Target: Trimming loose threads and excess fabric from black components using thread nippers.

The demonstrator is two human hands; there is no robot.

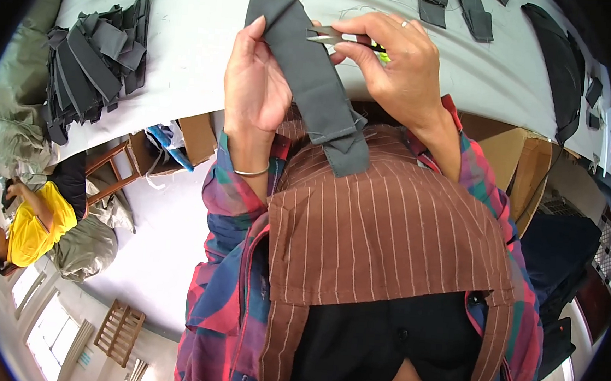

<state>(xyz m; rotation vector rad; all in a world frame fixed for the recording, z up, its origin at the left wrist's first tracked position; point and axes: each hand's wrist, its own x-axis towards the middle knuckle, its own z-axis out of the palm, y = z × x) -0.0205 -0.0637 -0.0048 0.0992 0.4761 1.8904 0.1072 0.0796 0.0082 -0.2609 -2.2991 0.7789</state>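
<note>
While our left hand (256, 81) pinches the grey fabric strip (313, 78) between thumb and fingers, our right hand (392, 58) grips what appear to be small metal snips (327, 38), tip touching the strip beside our left fingertips.

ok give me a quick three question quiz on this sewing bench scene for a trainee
1. True or false: the left hand holds the grey fabric strip.
2. What does the right hand hold against the strip? A) a thread snip B) a pencil C) a tape measure
3. Where does the pile of grey fabric pieces lie on the pale table, seen from the person?

Key
1. True; its thumb and fingers pinch the strip near the top edge.
2. A; the thread snip, its metal tip at the strip's edge.
3. To the person's left, apart from both hands.
</note>
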